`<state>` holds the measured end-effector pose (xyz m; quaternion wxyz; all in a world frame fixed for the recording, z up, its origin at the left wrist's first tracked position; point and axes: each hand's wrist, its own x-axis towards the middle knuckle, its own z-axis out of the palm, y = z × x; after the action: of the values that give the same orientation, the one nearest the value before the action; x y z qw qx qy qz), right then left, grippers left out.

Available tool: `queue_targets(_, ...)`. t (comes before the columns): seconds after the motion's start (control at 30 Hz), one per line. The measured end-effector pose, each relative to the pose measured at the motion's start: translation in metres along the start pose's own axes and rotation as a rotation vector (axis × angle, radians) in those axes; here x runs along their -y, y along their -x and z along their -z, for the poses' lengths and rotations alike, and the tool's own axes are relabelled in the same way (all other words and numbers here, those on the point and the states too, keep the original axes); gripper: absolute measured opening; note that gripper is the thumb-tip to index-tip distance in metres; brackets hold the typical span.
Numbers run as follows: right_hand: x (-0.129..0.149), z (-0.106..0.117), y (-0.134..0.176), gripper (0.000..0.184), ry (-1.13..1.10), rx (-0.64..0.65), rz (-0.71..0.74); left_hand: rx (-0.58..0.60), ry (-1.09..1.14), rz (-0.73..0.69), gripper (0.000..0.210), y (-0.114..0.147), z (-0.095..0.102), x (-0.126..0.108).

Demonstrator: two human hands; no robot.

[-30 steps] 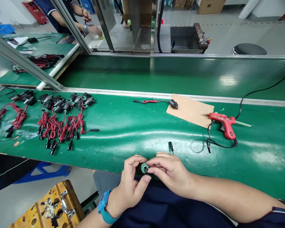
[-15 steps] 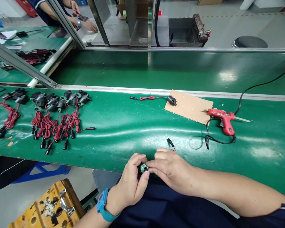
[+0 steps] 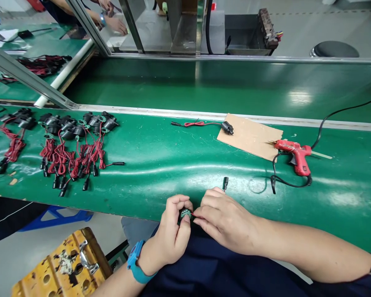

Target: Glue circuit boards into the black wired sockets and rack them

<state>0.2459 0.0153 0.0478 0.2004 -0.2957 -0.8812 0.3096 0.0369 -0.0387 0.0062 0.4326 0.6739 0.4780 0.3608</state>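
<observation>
Near the table's front edge, my left hand (image 3: 174,231) pinches a small round green circuit board (image 3: 186,213) between thumb and fingers. Whatever lies behind the board is hidden by the palm. Close beside it on the right, my right hand (image 3: 222,214) is closed on a thin red wire (image 3: 194,215) that runs to the board. Just beyond the right knuckles, a black cable connector (image 3: 225,182) pokes out above the tabletop; most of its cable is covered by the hand.
A red glue gun (image 3: 297,153) lies at the right, its nozzle over a cardboard piece (image 3: 250,138). One black socket (image 3: 227,128) with a red-black cable rests on the cardboard. Several similar assemblies (image 3: 69,132) are grouped at left. A metal frame (image 3: 136,110) borders the table; another person's hands (image 3: 116,24) work beyond.
My right hand has drawn slightly away from the board, and the red wire now shows between them. The board has tilted in my left fingers. The black connector has swung more upright.
</observation>
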Motion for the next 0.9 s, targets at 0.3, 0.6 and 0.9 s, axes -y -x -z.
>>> queue_targets(0.3, 0.006, 0.008, -0.009, 0.030, 0.239, 0.064, 0.136, 0.088, -0.029, 0.006, 0.046, -0.005, 0.002, -0.006)
queue_targets(0.6, 0.008, 0.009, -0.015, 0.027, 0.314, 0.122, 0.167, 0.082, 0.153, 0.122, 0.040, -0.014, 0.002, -0.010)
queue_targets(0.9, 0.013, 0.015, -0.023, 0.023, 0.385, 0.067, 0.259, 0.160, 0.317, 0.190, 0.043, -0.025, 0.008, -0.018)
